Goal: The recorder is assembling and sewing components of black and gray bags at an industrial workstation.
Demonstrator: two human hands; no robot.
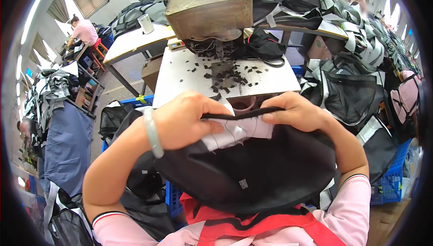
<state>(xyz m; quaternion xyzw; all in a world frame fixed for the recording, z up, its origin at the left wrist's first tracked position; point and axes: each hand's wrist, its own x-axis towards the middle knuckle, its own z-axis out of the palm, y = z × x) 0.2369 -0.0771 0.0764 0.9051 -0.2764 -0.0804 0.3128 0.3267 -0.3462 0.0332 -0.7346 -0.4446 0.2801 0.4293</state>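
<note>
A black fabric bag (252, 169) hangs in front of my body, held up by its edge. My left hand (189, 119), with a pale bangle at the wrist, pinches the dark edge at the left. At the right, my right hand (293, 110) grips the same edge between thumb and fingers. Stretched between the hands is a strip of white lining (246, 131) with dark stitch lines. Just beyond stands a machine (209, 13) with a worn metal housing over a white worktable (176, 72). Small black scraps (230, 77) lie scattered below its head.
Side tables hold piled dark bags (288, 2) and a white cylinder (145, 23). Blue crates (390, 178) stand low at both sides. Grey and white fabric pieces (40, 92) heap at the left. A seated person in pink (85, 32) works far left.
</note>
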